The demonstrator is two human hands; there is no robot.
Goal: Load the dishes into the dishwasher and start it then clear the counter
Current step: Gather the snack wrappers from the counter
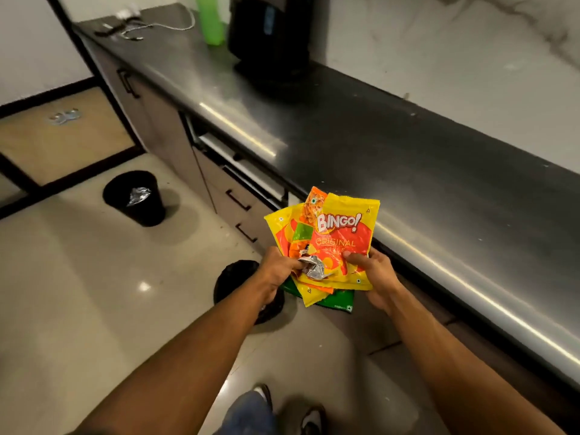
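Observation:
Both hands hold a fan of several snack wrappers (340,243), yellow and red on top with a green one underneath, just off the front edge of the dark counter (408,158). My left hand (277,270) grips their lower left, where a crumpled silver foil piece (314,266) sticks out. Gripping the lower right, my right hand (375,274) has its thumb on the front wrapper. A black bin (238,284) stands on the floor directly below the wrappers, mostly hidden by my left arm. The dishwasher front (248,171) sits under the counter, its door closed or nearly so.
A second black bin (135,199) with foil inside stands on the floor to the left. On the counter are a black appliance (270,36), a green bottle (210,18) and a white cable (150,25) at the far end. Drawers with black handles (238,200) line the cabinet.

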